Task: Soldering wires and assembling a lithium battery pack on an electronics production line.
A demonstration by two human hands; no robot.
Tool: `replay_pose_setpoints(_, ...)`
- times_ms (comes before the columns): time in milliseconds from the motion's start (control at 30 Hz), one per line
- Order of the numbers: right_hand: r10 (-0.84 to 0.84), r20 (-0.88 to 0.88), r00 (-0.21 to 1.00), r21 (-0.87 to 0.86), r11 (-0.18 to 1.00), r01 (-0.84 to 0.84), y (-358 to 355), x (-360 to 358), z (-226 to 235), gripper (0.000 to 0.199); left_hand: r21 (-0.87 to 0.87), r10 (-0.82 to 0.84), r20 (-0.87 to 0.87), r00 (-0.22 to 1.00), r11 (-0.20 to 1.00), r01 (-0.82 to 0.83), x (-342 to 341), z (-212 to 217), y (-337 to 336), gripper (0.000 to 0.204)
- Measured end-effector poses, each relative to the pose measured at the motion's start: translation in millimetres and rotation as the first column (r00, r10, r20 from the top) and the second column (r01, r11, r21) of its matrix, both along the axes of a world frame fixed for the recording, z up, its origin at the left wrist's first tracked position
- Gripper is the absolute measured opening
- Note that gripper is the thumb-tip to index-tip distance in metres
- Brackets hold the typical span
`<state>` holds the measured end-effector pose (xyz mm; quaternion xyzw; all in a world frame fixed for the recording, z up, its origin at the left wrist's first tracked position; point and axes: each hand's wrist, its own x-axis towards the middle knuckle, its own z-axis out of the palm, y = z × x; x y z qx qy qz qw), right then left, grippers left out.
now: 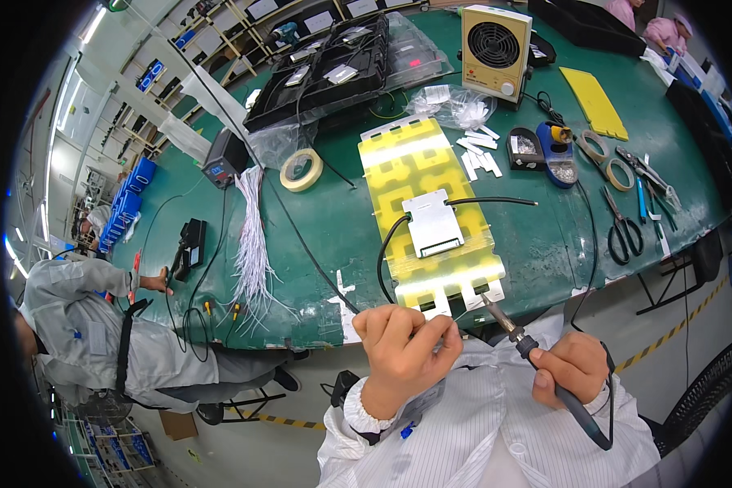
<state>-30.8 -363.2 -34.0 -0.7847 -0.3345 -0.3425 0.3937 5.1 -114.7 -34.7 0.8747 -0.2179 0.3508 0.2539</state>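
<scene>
Right grip [572, 366] clasps a soldering iron [579, 413]; whether the curled left grip [403, 354] holds anything I cannot tell.

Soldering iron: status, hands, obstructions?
Right hand grips soldering iron, tip at near edge of yellow panel. Left hand alongside, fingers curled. Black cable loops by panel's left edge.

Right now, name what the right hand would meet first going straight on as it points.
Probably the yellow panel, at its near end: the soldering iron in the right hand leads, its tip appearing at that edge. Depth is unclear; it may be touching.
</scene>
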Motion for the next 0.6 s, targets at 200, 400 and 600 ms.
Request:
replay_pose_setpoints(200, 0.005, -0.019, 1.000, -0.024, 1.000, -0.006, -2.4, -0.3, 2.1, 0.018, 0.010, -0.013, -0.006, 1.000, 1.000, 0.013, 2.0, -1.0, -1.8, 0.018)
replay_pose_setpoints(400, 0.015, -0.014, 1.000, -0.025, 1.000, -0.015, -2.5, 0.3, 1.5, 0.019, 0.000, -0.006, -0.032, 0.999, 1.000, 0.006, 2.7, -1.6, -3.8, 0.016)
replay_pose_setpoints(600, 0.009, -0.010, 1.000, -0.022, 1.000, -0.009, -2.0, 0.1, 2.9, 0.018, 0.007, -0.019, -0.019, 1.000, 1.000, 0.019, 3.3, 1.2, -3.4, 0.016)
